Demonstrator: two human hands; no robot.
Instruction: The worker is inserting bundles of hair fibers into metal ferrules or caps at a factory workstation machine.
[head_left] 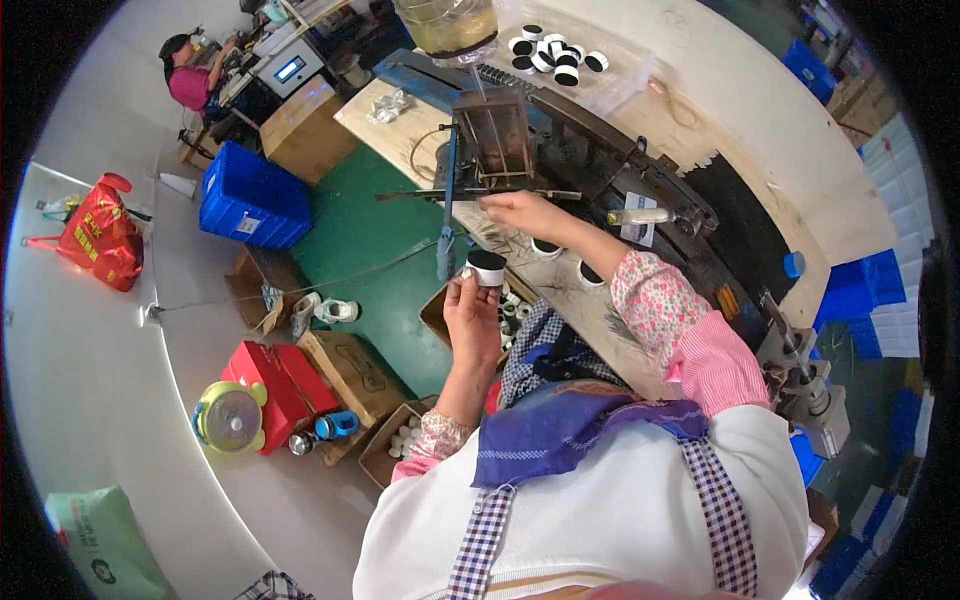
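Observation:
My left hand [472,325] is closed around a short white round piece with a black top [486,266], held upright by its side. Just above and to the right, my right hand [527,214] reaches in front of the dark metal machine [492,135]. Its fingers are stretched out toward a thin horizontal bar [420,194] and show no object in them. A blue-wrapped upright rod [448,215] stands left of both hands. Under my right forearm, more white pieces with black tops [590,273] rest on the worn board, partly hidden.
A pile of black-and-white round pieces [552,52] lies on the far bench. A clear container [448,25] sits above the machine. Below my left hand stands a carton of pieces [433,318]. A blue crate [256,195], a small fan [230,418] and another person [188,80] are to the left.

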